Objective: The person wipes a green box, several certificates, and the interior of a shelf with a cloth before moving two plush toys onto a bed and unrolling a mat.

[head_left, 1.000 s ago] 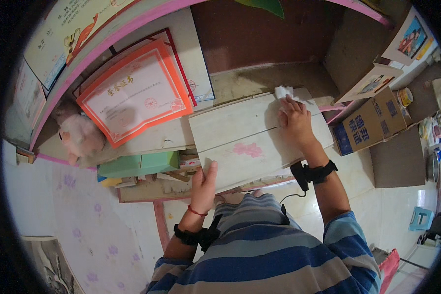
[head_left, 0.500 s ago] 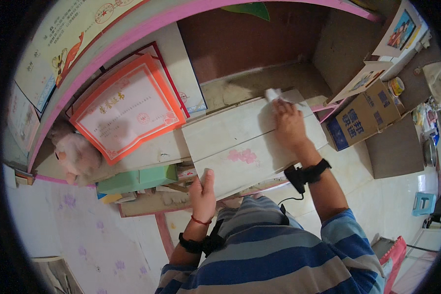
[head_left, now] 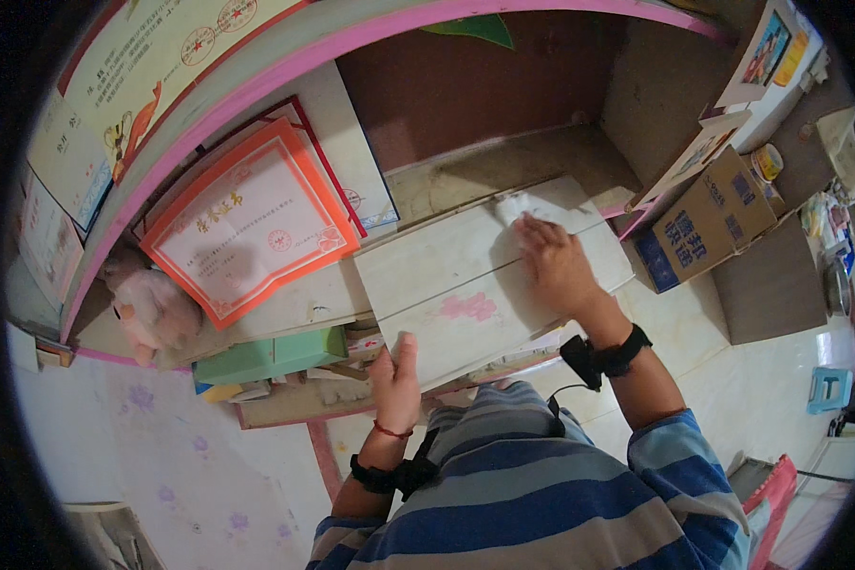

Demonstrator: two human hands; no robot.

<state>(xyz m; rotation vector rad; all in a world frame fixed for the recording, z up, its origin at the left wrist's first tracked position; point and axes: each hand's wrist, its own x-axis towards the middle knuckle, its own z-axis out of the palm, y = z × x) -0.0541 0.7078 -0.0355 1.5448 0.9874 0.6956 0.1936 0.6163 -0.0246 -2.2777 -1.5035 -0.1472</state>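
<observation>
A white flat panel point(head_left: 418, 275), with a dark groove along it and a pink flower print, lies at a slant in front of me, against the shelf. My left hand point(head_left: 396, 385) grips its near left corner, thumb on top and the fingers out of sight beneath. On the panel's far right part, my right hand point(head_left: 556, 266) presses a crumpled white cloth or tissue point(head_left: 513, 204) against the surface. The fingers of that hand are slightly blurred, bent over the near end of the wad.
Left of the panel, an orange-bordered certificate point(head_left: 256, 223) leans in the pink-edged shelf point(head_left: 228, 90), beside a pink plush toy point(head_left: 154, 302). A green box point(head_left: 274, 355) sits below. At right are a cardboard box point(head_left: 703, 223) and a blue stool point(head_left: 828, 390).
My right hand and the white wad have slid left and a little toward me across the panel. My left hand keeps its hold on the corner.
</observation>
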